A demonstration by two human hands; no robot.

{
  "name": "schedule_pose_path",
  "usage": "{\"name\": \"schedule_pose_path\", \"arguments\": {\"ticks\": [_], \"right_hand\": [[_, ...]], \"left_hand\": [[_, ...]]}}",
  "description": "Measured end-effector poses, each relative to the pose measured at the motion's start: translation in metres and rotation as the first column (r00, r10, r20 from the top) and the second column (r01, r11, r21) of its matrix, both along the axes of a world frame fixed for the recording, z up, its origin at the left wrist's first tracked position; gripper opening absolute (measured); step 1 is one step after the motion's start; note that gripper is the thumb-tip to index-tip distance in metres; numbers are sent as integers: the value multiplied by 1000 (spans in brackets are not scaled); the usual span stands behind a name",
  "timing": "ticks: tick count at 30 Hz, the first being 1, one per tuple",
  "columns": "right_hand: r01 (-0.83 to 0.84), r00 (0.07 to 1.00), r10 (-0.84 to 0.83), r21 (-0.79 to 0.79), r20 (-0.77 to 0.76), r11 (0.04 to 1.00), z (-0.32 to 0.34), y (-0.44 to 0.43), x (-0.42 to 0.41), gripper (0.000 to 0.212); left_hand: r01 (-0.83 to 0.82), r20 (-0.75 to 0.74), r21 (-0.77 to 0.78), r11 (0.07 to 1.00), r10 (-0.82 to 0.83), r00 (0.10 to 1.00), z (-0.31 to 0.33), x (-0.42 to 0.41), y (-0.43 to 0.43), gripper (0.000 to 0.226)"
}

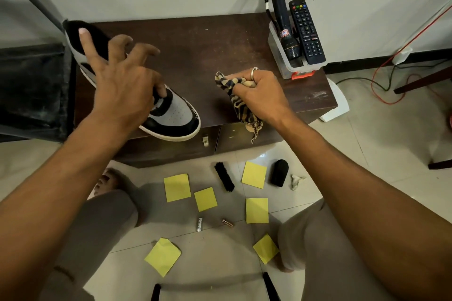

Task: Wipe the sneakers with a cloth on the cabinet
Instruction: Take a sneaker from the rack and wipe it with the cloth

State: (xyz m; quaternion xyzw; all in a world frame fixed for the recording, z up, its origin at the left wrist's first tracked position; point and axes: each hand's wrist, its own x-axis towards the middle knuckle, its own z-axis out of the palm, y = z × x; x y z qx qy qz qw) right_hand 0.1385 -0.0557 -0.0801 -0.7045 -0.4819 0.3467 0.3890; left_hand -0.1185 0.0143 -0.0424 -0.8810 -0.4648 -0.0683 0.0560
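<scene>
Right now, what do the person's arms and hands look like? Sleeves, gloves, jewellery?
The left forearm and right forearm are bare, with no sleeves, watch or bands in view. Neither hand is gloved. The right hand wears a plain silver ring on one finger. No ring shows on the left hand.

sneaker (179, 112): black and pale grey panels, cream sole
cloth (241, 102): tan with dark navy stripes, frayed tan fringe
bench (208, 51): dark brown, pale scuffs and specks
paper squares (177, 187): plain yellow
torch (278, 7): black, gold band
remote (307, 32): black, red, green, yellow and blue buttons
brush (224, 176): black
floor (215, 264): glossy cream tiles
</scene>
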Motion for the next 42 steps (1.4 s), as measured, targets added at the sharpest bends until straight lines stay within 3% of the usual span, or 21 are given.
{"name": "schedule_pose_path", "arguments": {"ticks": [3, 6, 11, 16, 19, 22, 27, 29, 37, 42], "right_hand": [[-72, 997, 70, 45, 31, 996, -3, 0, -19, 23], [-183, 983, 180, 70, 42, 981, -4, -3, -41, 28], [-228, 973, 228, 5, -26, 974, -13, -17, -73, 28], [-213, 977, 211, -97, -30, 972, -15, -32, -70, 20], [-169, 986, 169, -32, -7, 985, -12, -24, -76, 24], [-159, 987, 159, 2, -22, 987, -13, -6, -84, 27], [-195, 981, 192, -100, -41, 976, -5, -12, -77, 13], [-251, 968, 252, -149, -10, 956, -2, -24, -73, 18], [-146, 989, 146, 21, 17, 989, -10, 10, -93, 15], [-226, 974, 224, -82, -32, 971, -13, -9, -75, 9]], "left_hand": [[-107, 224, 54, 993, 93, 970, -18, 0, -2, 30], [-244, 460, 11, 970, 212, 862, -37, 6, -9, 34], [-324, 315, 62, 944, 290, 904, -67, 11, -14, 26], [-327, 288, 91, 941, 289, 913, -74, 13, -12, 26], [-311, 267, 82, 947, 279, 922, -75, 14, -13, 28], [-300, 263, 70, 951, 272, 926, -74, 14, -13, 28], [-306, 256, 61, 950, 281, 925, -72, 15, -13, 26], [-301, 253, 61, 952, 277, 927, -72, 15, -13, 26], [-301, 243, 59, 952, 279, 929, -72, 16, -14, 28], [-283, 275, 66, 957, 256, 927, -74, 15, -13, 24]]}}
